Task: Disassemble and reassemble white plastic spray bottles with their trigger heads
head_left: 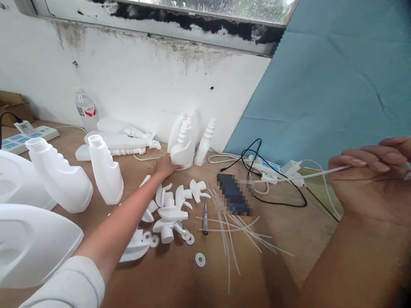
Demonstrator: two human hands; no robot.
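Note:
My left hand (164,165) is stretched far across the wooden table (216,287) and grips the base of a white plastic spray bottle (184,145) standing near the wall. My right hand (377,179) is raised close to the camera at the right, fingers curled around a thin clear plastic tube (296,176) that points left. A pile of white spray trigger heads (172,208) lies just right of my left forearm. Several loose clear tubes (236,239) and white washers (200,259) lie in the table's middle.
Several white bottles (106,170) lie and stand at the left. A water bottle (85,109) stands by the wall. Power strips (22,137) and black cables (277,190) run along the back. A screwdriver (205,218) and a dark phone-like object (233,194) lie mid-table.

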